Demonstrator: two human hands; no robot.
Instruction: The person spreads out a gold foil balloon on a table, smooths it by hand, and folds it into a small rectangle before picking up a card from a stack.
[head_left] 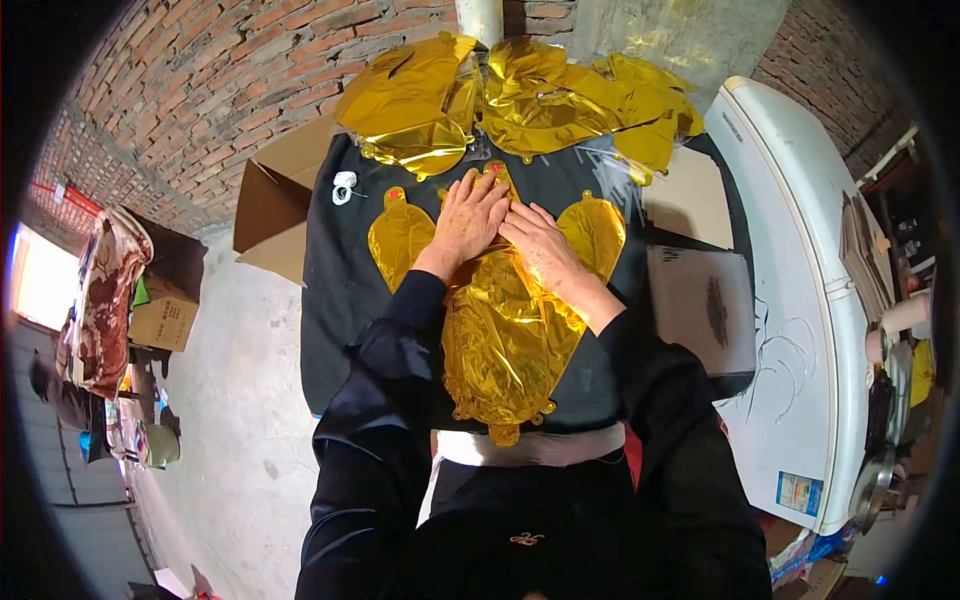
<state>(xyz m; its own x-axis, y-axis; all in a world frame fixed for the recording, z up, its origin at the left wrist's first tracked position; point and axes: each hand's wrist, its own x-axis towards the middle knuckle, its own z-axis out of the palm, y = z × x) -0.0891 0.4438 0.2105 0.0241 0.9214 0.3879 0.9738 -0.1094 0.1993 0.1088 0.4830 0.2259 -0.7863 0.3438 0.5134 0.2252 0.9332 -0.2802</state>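
Two hands, head view: the left hand [468,222] and the right hand [543,246] are lying palm down on the foil, just beside each other and touching near the fingers.
Arms: both dark sleeves [375,400] are reaching from the near side toward the middle, converging at the hands.
Left fingers: they are extending toward the far side, flattened, with only narrow gaps between them.
Right fingers: they are slanting toward the far left, stretched out and lying close together against the left hand.
Gold foil piece [510,345]: it is resting mid-table under the hands, its creased, shiny body tapering toward the near edge and ending in small rounded tabs.
Foil lobes: a left lobe [395,240] and a right lobe [604,235] are flanking the hands, smoother than the body; whether they are joining it is hidden.
Black cloth [335,290]: it is covering the table beneath.
Far edge: more gold foil sheets [410,100] are lying heaped.
Far left: a small white bundle [344,187] is sitting on the cloth.
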